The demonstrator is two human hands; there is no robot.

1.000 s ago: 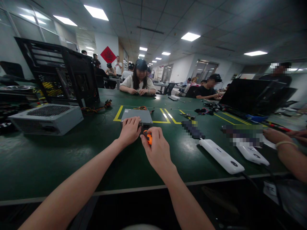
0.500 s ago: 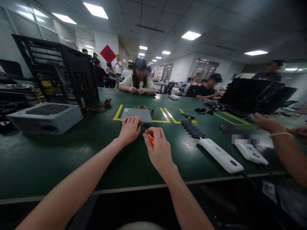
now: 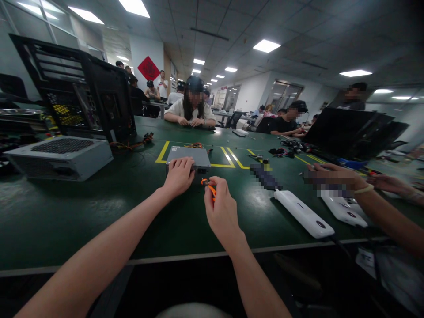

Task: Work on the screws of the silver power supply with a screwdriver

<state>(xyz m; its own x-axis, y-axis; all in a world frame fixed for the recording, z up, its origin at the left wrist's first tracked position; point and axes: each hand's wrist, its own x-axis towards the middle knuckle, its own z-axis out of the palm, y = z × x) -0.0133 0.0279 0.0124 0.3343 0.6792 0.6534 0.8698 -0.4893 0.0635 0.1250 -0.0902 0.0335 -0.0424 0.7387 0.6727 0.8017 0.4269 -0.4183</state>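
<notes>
A grey metal power supply (image 3: 195, 156) lies on the green table in front of me, its near side facing me with a dark socket. My left hand (image 3: 179, 176) grips its near left edge, fingers over the top; the thumb side is partly hidden. Just right of that, in front of the box, my right hand (image 3: 221, 201) is closed around a slim orange-and-black hand tool (image 3: 212, 191) with a thin tip. Its kind is hard to make out. The tip points up and left towards the box, apart from it. Coloured cables (image 3: 195, 145) lie behind the box.
A larger power supply (image 3: 66, 155) and an upright black computer case (image 3: 82, 88) stand on the left. To the right lie a white power bank (image 3: 303, 213) and another one (image 3: 342, 208). A co-worker's hand (image 3: 338, 176) reaches in there. Another person sits across the table.
My right hand has shifted slightly right and down with the tool, showing more of its tip. My left hand stays on the power supply. The co-worker's hand at right has moved left.
</notes>
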